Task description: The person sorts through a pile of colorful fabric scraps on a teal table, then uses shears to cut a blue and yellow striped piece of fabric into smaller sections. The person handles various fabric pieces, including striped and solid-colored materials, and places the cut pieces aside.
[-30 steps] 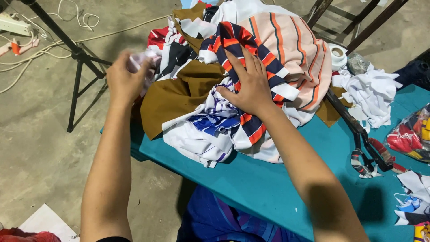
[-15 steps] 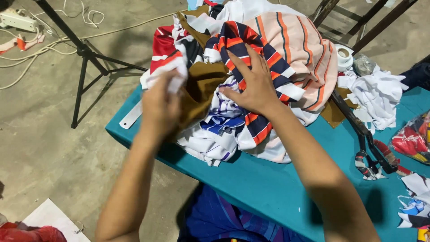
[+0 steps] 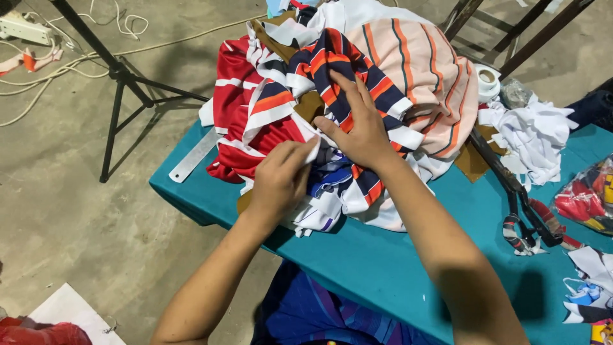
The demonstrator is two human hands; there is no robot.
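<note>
Teal worktop runs from 9 o'clock toward 4 o'clock. Metal ruler lies flat at worktop's left corner. Large black shears at 3 o'clock, handles wrapped in cloth strips. Crumpled white fabric scraps just beyond shears. White tape roll at 2 o'clock. Black tripod stand on concrete floor at 10 o'clock, white cables and power strip near it.
</note>
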